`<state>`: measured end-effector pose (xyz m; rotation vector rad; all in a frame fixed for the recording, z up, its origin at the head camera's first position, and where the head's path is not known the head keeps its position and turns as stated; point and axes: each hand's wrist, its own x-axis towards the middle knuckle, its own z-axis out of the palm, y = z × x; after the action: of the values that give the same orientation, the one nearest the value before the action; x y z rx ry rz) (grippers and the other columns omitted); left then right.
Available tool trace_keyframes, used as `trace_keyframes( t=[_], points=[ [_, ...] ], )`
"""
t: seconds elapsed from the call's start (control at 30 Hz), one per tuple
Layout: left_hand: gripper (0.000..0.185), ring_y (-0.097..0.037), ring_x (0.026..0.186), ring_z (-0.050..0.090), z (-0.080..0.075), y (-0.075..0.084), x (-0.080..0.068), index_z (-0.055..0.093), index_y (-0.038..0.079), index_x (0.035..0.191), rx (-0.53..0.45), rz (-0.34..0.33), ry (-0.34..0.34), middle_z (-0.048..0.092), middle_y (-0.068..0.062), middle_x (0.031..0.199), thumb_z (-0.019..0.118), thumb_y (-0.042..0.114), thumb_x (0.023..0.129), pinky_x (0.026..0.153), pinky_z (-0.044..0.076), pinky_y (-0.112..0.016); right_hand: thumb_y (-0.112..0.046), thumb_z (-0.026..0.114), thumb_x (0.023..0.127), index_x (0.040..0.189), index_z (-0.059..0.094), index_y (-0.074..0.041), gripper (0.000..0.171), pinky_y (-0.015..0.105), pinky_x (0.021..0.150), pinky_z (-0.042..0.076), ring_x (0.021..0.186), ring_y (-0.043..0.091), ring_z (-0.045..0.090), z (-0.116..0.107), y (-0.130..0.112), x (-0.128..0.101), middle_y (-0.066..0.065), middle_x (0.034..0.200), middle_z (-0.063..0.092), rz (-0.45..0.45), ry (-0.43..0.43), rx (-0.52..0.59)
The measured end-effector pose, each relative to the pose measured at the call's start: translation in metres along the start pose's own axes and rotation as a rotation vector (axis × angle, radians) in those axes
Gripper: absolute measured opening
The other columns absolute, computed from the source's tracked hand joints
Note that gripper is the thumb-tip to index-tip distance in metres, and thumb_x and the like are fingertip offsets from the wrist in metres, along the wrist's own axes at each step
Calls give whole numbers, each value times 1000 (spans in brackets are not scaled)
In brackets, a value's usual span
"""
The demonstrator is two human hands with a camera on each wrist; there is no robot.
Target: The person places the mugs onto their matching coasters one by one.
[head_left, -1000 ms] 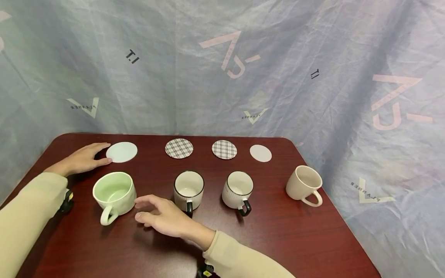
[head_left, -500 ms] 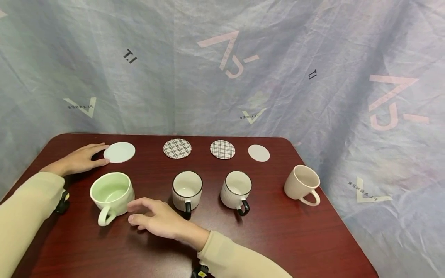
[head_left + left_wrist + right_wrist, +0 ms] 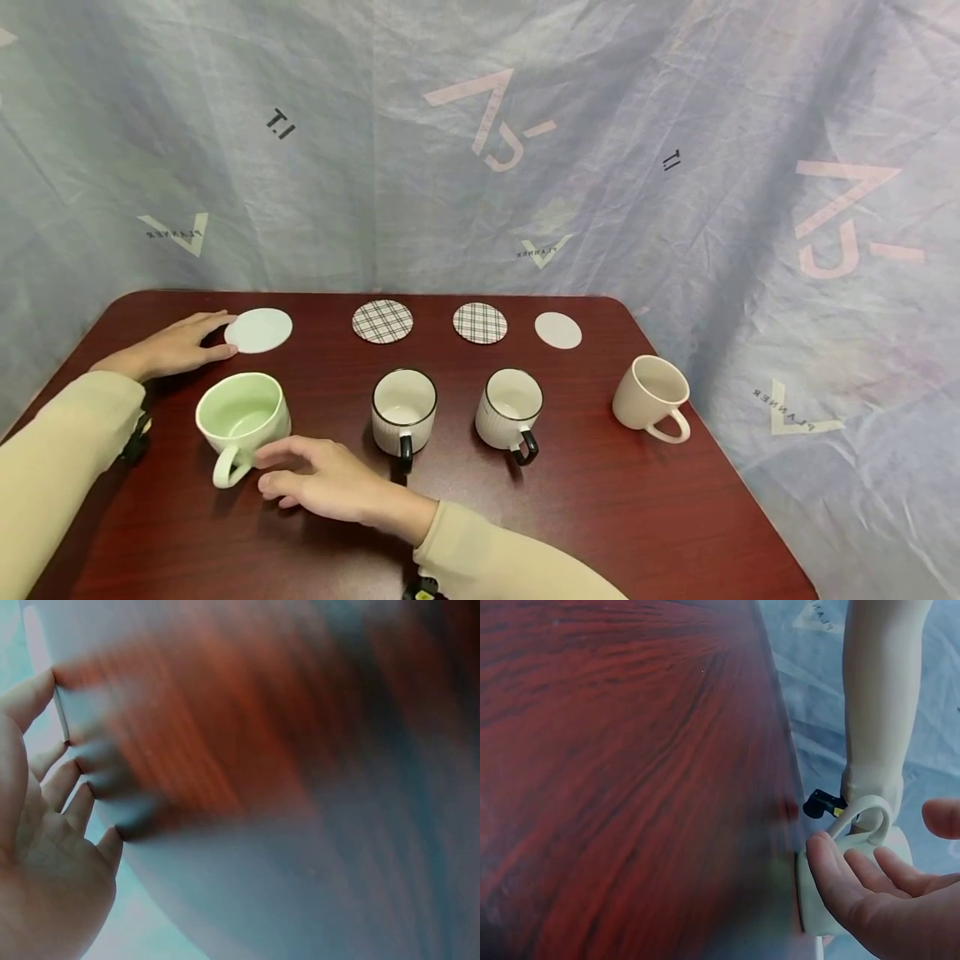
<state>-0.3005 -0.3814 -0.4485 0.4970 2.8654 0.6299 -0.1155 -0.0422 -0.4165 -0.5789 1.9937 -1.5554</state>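
The green cup (image 3: pixel 243 414) sits on the tabletop (image 3: pixel 600 517) at about 9 o'clock, its handle pointing toward the person and the round white coaster (image 3: pixel 258 330) just behind it at 12 o'clock. The right hand (image 3: pixel 322 481) is at its side with loose fingers (image 3: pixel 832 881) touching the wall by the handle, holding nothing; a good grip would curl round the handle and lift straight up. The left hand (image 3: pixel 176 346) lies flat, fingertips touching the coaster's edge, and should press it down.

A dark red wooden surface (image 3: pixel 637 517) with rounded far corners stands against a wrinkled pale blue sheet (image 3: pixel 675 100) printed with pink logos.
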Motion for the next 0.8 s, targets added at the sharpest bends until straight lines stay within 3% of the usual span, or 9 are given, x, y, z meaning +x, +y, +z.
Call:
trace_keyframes(
  t=[0.47,0.8],
  points=[
    [78,-66,147,21,-1,0,-1,33,-16,156,-18,3,-11,20,-46,161,65,35,106,113,24,-80,-12,66,104,134,70,-11,31,22,77,62,90,3,75,12,0,8,-9,118,74,41,-42,113],
    [78,-66,147,20,0,1,-1,33,-15,156,-19,6,-10,20,-46,161,65,35,106,113,23,-80,-16,68,100,124,72,-14,25,22,74,61,82,2,74,25,-2,16,-16,106,73,54,-5,96]
  ],
)
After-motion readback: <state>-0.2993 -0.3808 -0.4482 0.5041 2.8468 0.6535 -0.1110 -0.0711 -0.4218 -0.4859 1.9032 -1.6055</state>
